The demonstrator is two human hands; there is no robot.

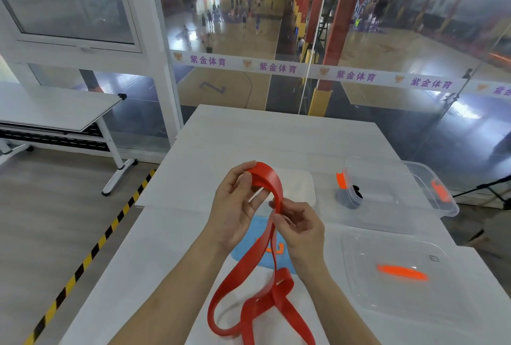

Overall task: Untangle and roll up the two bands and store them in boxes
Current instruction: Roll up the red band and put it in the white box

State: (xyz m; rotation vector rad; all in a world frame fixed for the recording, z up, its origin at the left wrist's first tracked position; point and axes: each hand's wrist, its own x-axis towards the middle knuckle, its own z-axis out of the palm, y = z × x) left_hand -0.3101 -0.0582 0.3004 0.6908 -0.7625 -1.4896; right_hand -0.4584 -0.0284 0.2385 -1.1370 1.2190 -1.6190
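A long red band hangs from both my hands above the white table. My left hand pinches its folded top end between thumb and fingers. Just to the right and lower, my right hand pinches the two strands together. The rest of the band drops to the table and lies in loose twisted loops near the front edge. A dark rolled band sits in a clear box with orange clips at the right.
A clear lid with an orange clip lies at the near right. A light blue lid with orange clips lies under the hanging band, and another clear box stands behind my hands. A glass wall is beyond the table.
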